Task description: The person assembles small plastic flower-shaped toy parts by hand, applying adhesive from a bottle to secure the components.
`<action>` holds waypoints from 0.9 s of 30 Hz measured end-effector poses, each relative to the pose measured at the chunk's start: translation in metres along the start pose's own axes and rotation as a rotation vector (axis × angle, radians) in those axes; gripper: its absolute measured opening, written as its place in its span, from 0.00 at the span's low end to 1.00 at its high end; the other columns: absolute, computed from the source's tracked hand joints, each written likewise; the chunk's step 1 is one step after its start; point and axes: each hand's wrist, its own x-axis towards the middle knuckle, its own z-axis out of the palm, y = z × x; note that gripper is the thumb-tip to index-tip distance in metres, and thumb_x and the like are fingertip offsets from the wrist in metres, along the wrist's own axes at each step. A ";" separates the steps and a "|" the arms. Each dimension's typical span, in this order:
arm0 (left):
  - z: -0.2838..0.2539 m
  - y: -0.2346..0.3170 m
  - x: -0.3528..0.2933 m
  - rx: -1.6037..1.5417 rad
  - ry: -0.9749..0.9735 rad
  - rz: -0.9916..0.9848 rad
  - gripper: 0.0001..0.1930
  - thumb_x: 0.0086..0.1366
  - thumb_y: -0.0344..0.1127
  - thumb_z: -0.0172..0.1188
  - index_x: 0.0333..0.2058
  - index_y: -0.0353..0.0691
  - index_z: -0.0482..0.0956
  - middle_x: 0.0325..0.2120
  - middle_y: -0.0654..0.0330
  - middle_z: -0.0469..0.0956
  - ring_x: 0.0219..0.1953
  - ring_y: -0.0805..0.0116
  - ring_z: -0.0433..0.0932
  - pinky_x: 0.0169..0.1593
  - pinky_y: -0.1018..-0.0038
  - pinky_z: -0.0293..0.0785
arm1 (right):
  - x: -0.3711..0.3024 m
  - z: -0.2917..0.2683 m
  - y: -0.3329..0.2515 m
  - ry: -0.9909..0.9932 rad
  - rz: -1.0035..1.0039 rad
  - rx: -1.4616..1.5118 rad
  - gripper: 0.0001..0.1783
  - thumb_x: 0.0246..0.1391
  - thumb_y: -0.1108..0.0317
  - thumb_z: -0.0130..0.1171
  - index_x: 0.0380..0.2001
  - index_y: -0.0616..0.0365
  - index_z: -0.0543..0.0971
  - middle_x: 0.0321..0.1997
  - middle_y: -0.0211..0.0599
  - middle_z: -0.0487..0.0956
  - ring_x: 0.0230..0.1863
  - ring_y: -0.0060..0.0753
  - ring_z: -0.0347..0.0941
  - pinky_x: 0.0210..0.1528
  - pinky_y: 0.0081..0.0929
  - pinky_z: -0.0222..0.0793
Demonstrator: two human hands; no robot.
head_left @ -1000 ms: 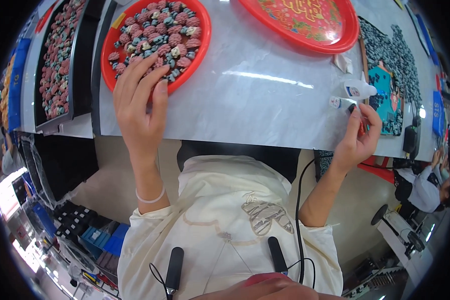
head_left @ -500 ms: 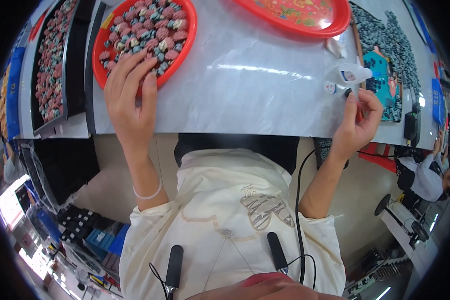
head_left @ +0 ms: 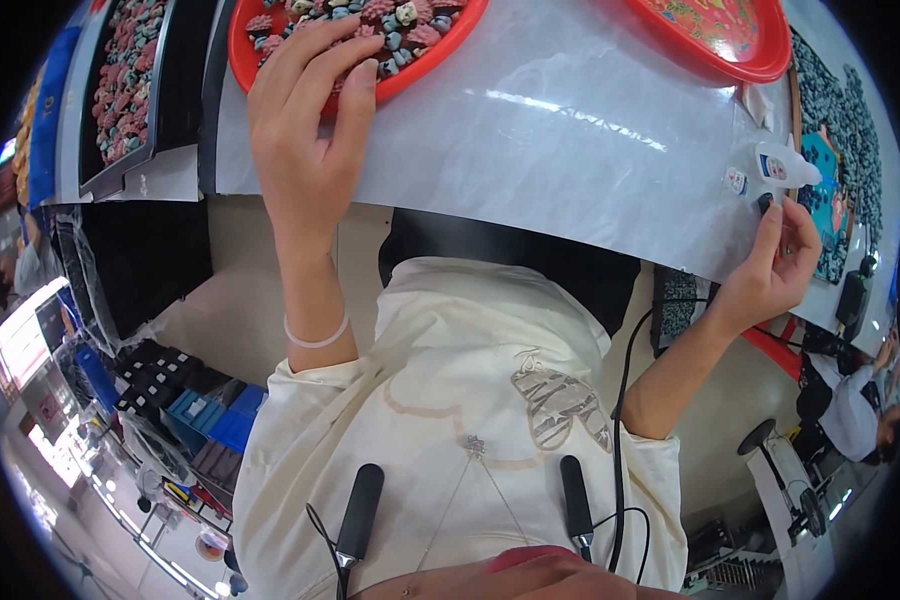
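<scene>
Red tub: on the table [head_left: 560, 170] between 11 and 12 o'clock, its top cut off by the edge of view. The tub [head_left: 440, 58] is full of little pieces.
Little pieces: bumpy pink ones [head_left: 425, 35] and smooth grey ones [head_left: 395, 42], all mixed up.
Left hand: near 11 o'clock, the hand [head_left: 310, 125] reaches over the tub's near rim. The fingers are bent and loosely spread, with a small gap between thumb and pointing finger. I cannot tell if the tips touch a piece.
Right hand: just before 3 o'clock, this hand [head_left: 778, 262] has thumb and pointing finger close together, pinching a small dark thing [head_left: 765, 202]. The other fingers curl in.
White bottle: just past 2 o'clock, the bottle [head_left: 782, 165] lies just beyond the right fingertips.
Teal picture: the board [head_left: 820, 170] is at half past 2, with dark little bits [head_left: 860, 125] beside it.
Other red tub: a tub [head_left: 765, 70] with a flowery picture inside, between 1 and 2 o'clock.
Black tray: at 10 o'clock, the tray [head_left: 170, 110] holds more pink and grey pieces.
</scene>
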 end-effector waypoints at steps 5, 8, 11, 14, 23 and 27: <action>0.000 0.009 0.005 0.010 -0.012 -0.023 0.08 0.59 0.29 0.54 0.34 0.37 0.80 0.40 0.59 0.77 0.46 0.64 0.73 0.52 0.72 0.64 | 0.001 -0.002 -0.004 -0.016 0.030 -0.016 0.12 0.50 0.80 0.55 0.40 0.67 0.71 0.42 0.37 0.73 0.41 0.24 0.69 0.44 0.19 0.66; 0.000 0.006 0.004 -0.021 -0.019 -0.034 0.08 0.59 0.30 0.54 0.34 0.38 0.80 0.40 0.59 0.77 0.46 0.64 0.73 0.53 0.71 0.64 | 0.003 0.001 -0.007 -0.024 0.027 -0.057 0.23 0.50 0.77 0.56 0.49 0.67 0.63 0.47 0.44 0.72 0.49 0.30 0.67 0.50 0.24 0.64; 0.000 0.005 0.004 -0.005 -0.021 -0.012 0.08 0.59 0.30 0.54 0.34 0.38 0.80 0.40 0.59 0.77 0.46 0.64 0.73 0.53 0.71 0.63 | 0.005 0.008 -0.013 -0.009 0.003 -0.064 0.26 0.50 0.76 0.57 0.51 0.68 0.61 0.48 0.47 0.71 0.50 0.34 0.67 0.51 0.25 0.64; 0.001 0.005 0.003 -0.006 -0.010 -0.014 0.08 0.58 0.30 0.54 0.34 0.38 0.80 0.40 0.59 0.77 0.46 0.64 0.73 0.54 0.70 0.63 | 0.005 0.010 -0.019 -0.060 0.097 -0.068 0.28 0.51 0.74 0.57 0.52 0.69 0.59 0.49 0.51 0.70 0.51 0.36 0.67 0.52 0.28 0.63; 0.001 0.003 0.004 0.004 -0.032 -0.015 0.08 0.58 0.30 0.54 0.34 0.38 0.81 0.39 0.59 0.78 0.46 0.64 0.73 0.55 0.69 0.62 | 0.007 0.008 -0.011 -0.068 0.132 -0.131 0.26 0.51 0.71 0.58 0.51 0.69 0.61 0.47 0.49 0.71 0.49 0.33 0.68 0.52 0.28 0.62; 0.000 0.000 0.004 0.005 -0.022 -0.003 0.08 0.58 0.31 0.54 0.34 0.39 0.81 0.39 0.59 0.78 0.46 0.65 0.73 0.55 0.69 0.62 | 0.007 0.008 -0.012 -0.068 0.142 -0.119 0.25 0.52 0.70 0.58 0.50 0.68 0.62 0.47 0.48 0.71 0.48 0.33 0.69 0.51 0.26 0.62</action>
